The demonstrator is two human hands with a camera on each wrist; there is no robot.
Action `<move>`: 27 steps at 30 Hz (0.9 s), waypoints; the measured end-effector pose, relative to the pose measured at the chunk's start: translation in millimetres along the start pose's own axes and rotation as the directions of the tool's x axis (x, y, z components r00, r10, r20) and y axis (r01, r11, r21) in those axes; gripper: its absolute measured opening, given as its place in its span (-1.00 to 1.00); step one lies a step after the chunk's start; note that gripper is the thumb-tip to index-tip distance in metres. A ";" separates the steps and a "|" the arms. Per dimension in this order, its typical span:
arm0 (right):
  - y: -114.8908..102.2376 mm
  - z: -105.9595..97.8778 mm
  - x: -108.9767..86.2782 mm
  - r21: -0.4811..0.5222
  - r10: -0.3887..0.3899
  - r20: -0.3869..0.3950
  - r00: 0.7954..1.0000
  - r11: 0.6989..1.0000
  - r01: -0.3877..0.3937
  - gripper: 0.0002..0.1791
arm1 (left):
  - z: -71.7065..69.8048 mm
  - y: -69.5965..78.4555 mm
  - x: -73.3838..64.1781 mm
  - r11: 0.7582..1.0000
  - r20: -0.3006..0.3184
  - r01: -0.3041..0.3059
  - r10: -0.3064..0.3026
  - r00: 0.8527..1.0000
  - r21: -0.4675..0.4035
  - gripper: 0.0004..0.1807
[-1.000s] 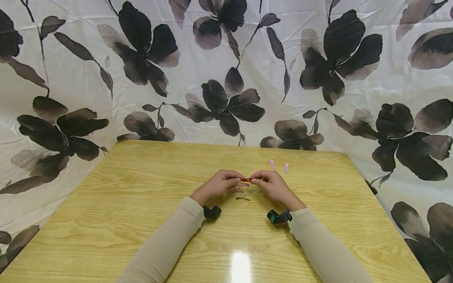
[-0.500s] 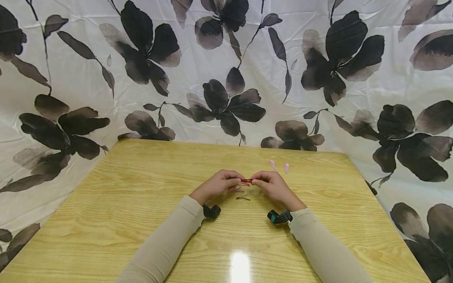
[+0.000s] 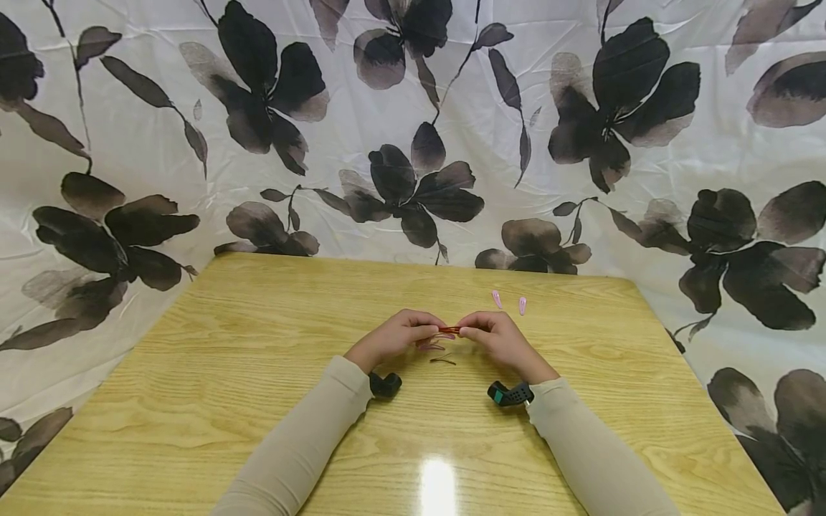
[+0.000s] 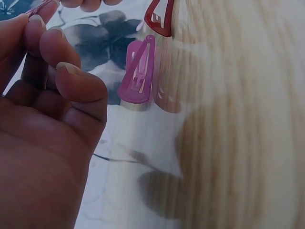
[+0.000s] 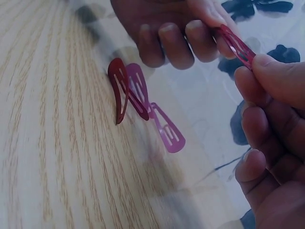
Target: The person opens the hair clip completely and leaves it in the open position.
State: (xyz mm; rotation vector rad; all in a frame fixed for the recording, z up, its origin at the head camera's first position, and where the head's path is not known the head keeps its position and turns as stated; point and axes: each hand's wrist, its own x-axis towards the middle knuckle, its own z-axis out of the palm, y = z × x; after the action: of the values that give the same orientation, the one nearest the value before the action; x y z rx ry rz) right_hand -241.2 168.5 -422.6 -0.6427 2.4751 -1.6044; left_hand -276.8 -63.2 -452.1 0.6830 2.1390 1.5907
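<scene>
Both hands work on one red snap hair clip [image 3: 449, 330], which lies crosswise between them above the table. My left hand [image 3: 403, 335] pinches its left end between thumb and fingers; my right hand [image 3: 493, 338] pinches the right end likewise. In the right wrist view the clip [image 5: 237, 46] spans the two sets of fingertips, with the other fingers curled loosely below. Under the hands, a dark red hair clip [image 5: 116, 88] lies on the wood with its prongs sprung apart. Beside it are a purple hair clip [image 5: 139, 86] and a pink hair clip [image 5: 170, 132].
Two pale pink hair clips [image 3: 496, 299] lie farther back, right of centre, on the wooden table [image 3: 271, 308]. A floral cloth [image 3: 413, 107] hangs behind the table and along its sides. Both wrists wear black bands [image 3: 510, 395].
</scene>
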 end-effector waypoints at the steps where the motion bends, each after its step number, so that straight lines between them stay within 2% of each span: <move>1: 0.3 0.0 0.0 0.003 -0.001 0.000 1.000 1.000 0.001 -0.80 | 0.1 -0.1 -0.1 1.000 0.000 0.000 0.000 1.000 0.003 -0.71; 18: 1.0 1.9 0.3 0.025 -0.006 -0.008 1.000 1.000 0.006 -0.82 | 0.1 -1.4 0.6 1.000 0.013 -0.021 0.020 1.000 0.023 -0.72; 27: 1.8 1.9 0.4 0.030 0.008 -0.010 1.000 1.000 -0.007 -0.81 | 0.0 -2.8 0.6 0.998 -0.025 -0.014 0.015 1.000 0.053 -0.74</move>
State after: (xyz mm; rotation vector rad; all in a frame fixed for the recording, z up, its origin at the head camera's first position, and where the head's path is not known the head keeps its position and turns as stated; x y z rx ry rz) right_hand -241.4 167.4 -425.0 -0.6218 2.4522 -1.6435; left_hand -277.7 -63.6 -454.8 0.7001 2.2062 1.5627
